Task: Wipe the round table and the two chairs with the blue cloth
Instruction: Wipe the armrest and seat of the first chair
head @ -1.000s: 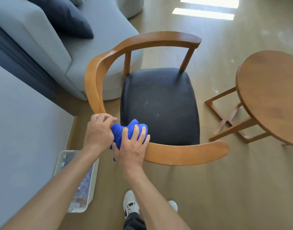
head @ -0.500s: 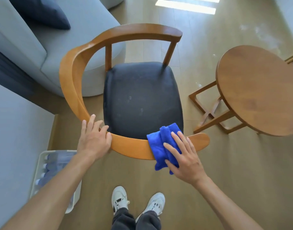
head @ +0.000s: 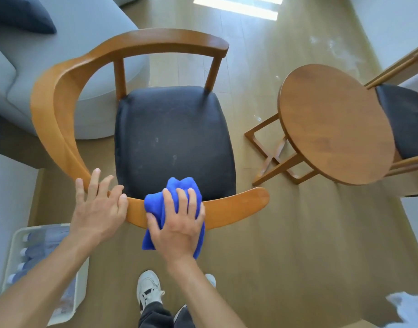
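Since half a second ago, the right hand (head: 179, 223) has dragged the blue cloth (head: 172, 197) back along the chair rail (head: 229, 211), from near the rail's free end toward its middle, closing most of the gap to the left hand (head: 98, 209). That right hand lies on top of the bunched cloth with fingers spread and nearly straight, thumb tucked against the cloth's near side, pressing it onto the rail rather than clutching it. The left hand rests flat on the rail just beside it, fingers extended, holding nothing and steadying the near chair (head: 61, 110).

The cloth drapes over both edges of the rail, one lobe reaching onto the black seat (head: 172, 133) and a tail hanging below toward the floor. With only downward pressure pinning it, a quick stroke could let the cloth slide out from under the palm and drop (the hanging tail adds pull that way). If the stroke runs further left, the two hands would meet, leaving the wood under the left hand unwiped unless that hand shifts. Pale specks on the seat look like dust not yet wiped away.

The round desk (head: 333, 124) stands well apart to the right, and the second chair (head: 404, 119) shows partly behind it; neither is being touched, and I cannot tell whether either is clean.
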`<state>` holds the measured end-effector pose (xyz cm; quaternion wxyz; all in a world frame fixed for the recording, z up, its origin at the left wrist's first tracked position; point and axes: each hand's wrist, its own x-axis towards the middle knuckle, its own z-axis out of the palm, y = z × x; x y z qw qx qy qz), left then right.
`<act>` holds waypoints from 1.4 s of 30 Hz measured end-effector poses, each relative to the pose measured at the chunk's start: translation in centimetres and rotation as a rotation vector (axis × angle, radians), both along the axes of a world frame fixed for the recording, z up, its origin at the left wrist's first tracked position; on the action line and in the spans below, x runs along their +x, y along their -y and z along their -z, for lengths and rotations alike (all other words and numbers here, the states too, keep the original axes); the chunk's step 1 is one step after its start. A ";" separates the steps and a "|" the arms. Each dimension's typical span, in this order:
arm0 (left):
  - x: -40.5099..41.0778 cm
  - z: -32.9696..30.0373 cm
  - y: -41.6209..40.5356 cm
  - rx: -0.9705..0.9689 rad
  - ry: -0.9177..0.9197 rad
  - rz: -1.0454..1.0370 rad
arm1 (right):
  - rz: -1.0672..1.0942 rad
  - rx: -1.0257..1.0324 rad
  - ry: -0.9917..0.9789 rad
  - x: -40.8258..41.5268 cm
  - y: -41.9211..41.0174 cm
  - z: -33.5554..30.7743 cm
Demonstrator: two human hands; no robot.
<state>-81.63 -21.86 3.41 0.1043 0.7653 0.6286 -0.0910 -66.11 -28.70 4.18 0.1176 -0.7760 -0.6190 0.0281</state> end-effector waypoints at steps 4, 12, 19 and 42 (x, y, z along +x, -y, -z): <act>0.4 -0.2 0.0 0.010 0.032 -0.048 | -0.237 0.095 -0.008 2.3 0.0 0.4; 0.6 -0.4 0.3 0.033 0.016 -0.045 | -0.237 0.103 -0.071 21.3 0.0 -0.2; 0.9 0.0 0.4 0.070 0.014 -0.071 | 0.533 0.177 -0.524 20.9 0.5 1.9; 0.1 0.6 0.3 0.061 0.066 -0.072 | -0.210 -0.009 -0.047 14.9 -0.1 -0.7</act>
